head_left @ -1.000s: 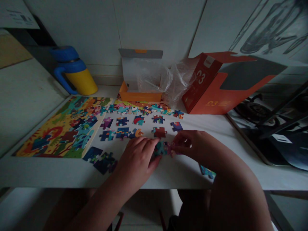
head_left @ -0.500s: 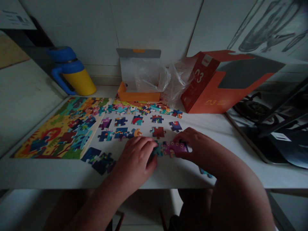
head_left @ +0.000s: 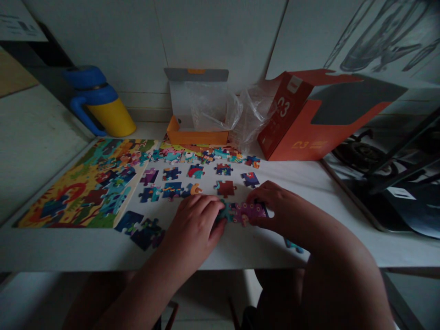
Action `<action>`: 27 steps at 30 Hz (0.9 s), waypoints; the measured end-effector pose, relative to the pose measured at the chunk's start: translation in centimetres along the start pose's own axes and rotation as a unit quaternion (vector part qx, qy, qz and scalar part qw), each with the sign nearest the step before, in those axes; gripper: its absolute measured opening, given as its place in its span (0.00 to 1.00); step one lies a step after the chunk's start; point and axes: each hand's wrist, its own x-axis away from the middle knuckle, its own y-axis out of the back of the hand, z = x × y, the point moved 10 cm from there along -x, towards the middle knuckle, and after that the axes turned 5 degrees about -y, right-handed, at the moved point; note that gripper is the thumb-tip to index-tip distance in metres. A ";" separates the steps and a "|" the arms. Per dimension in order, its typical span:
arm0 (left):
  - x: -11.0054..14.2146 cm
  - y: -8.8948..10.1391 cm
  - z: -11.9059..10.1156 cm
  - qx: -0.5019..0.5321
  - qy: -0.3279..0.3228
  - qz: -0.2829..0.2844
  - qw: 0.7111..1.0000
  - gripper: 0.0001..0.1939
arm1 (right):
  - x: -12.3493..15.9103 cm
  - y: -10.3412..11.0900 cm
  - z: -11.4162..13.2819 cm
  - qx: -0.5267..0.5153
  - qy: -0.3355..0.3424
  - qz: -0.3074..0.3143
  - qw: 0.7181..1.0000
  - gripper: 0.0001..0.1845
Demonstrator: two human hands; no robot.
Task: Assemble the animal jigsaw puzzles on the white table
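Note:
My left hand [head_left: 200, 221] is closed on a teal puzzle piece [head_left: 227, 211], thumb and fingers pinching its left side. My right hand [head_left: 266, 201] pinches a purple puzzle piece [head_left: 252, 211] with round yellowish spots. The two pieces meet edge to edge on the white table; whether they are fully locked I cannot tell. Just above lie a reddish-brown puzzle piece [head_left: 226, 188] and a blue piece with a red shape [head_left: 250, 179]. A teal piece [head_left: 293, 245] lies partly under my right forearm. Dark joined pieces [head_left: 147, 233] rest left of my left forearm.
A colourful picture sheet [head_left: 79, 183] with pieces on it covers the table's left. Behind stand a blue-yellow jug [head_left: 110, 114], an open orange box [head_left: 197, 137], crumpled clear plastic [head_left: 252, 114] and a large red-orange box [head_left: 309, 133]. A gas stove [head_left: 364, 156] is at right.
The teal and purple pieces have come closer together, narrowing the gap between them. Both hands keep nearly the same grip and place. The view has shifted slightly.

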 end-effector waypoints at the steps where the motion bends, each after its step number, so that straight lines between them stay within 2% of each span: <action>1: 0.0 0.0 0.0 0.001 0.000 0.000 1.000 0.11 | 0.0 0.0 0.0 0.002 0.000 0.000 1.000 0.15; 11: 0.1 -0.1 -0.2 0.018 -0.008 0.004 1.000 0.10 | 0.2 0.2 0.0 0.020 0.001 -0.031 0.999 0.17; 27: 0.1 0.0 -0.3 0.019 -0.013 0.004 1.000 0.10 | 0.0 0.1 0.1 0.016 0.000 -0.016 1.000 0.16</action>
